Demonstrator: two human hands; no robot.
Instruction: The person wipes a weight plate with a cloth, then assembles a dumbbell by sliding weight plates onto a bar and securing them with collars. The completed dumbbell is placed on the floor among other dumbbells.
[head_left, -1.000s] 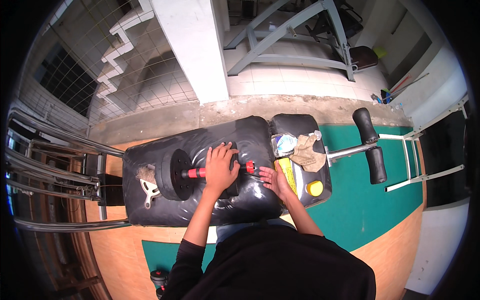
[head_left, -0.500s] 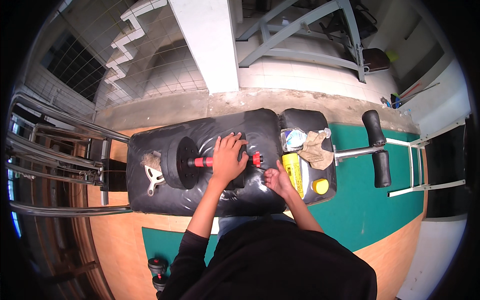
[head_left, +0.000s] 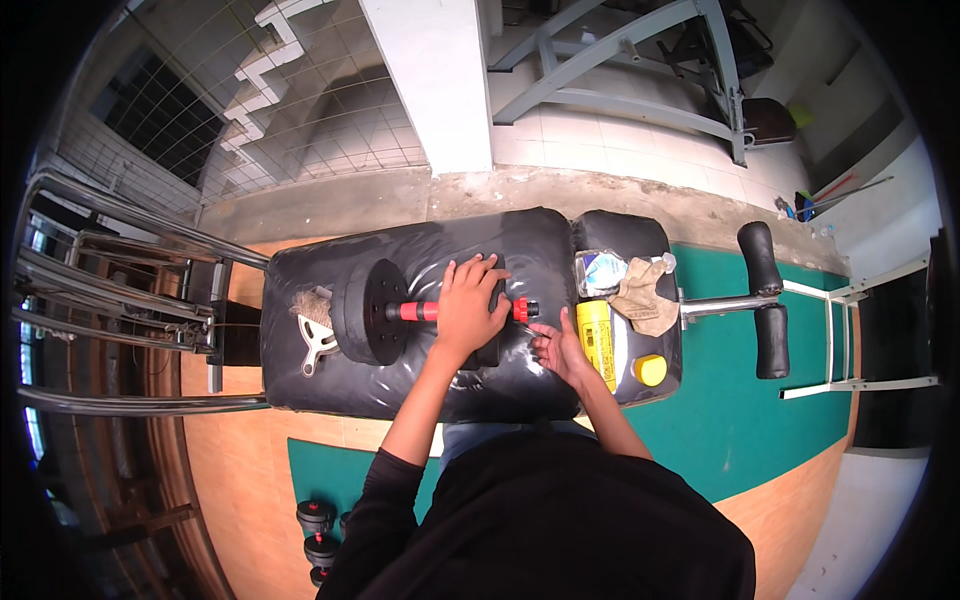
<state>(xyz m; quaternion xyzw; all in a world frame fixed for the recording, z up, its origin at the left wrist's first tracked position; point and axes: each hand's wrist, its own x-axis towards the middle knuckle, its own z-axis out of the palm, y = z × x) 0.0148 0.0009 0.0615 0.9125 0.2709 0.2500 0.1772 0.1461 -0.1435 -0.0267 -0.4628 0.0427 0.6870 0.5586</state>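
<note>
A dumbbell lies on its side across a black padded bench (head_left: 430, 390). Its black weight plate (head_left: 368, 312) is on the left, and a red grip (head_left: 415, 312) leads from it to a second plate, mostly covered by my left hand (head_left: 470, 305). That hand is wrapped over this plate with the fingers on its far side. Past the plate, a red collar (head_left: 521, 309) sits on the bar's right end. My right hand (head_left: 562, 352) is just right of and nearer than the collar, fingers loosely curled and apart, thumb raised, with nothing visible in it.
Left of the dumbbell lie a pale triangular tool (head_left: 318, 345) and a bristly brush (head_left: 310, 305). On the bench's right pad are a yellow bottle (head_left: 596, 340), a yellow cap (head_left: 650, 370), a beige cloth (head_left: 643, 297) and a plastic pack (head_left: 602, 272). More dumbbells (head_left: 318, 548) stand on the floor.
The whole view has shifted slightly. My right hand has come a little closer to the collar, its fingers now near the bar's end. My left hand stays on the plate.
</note>
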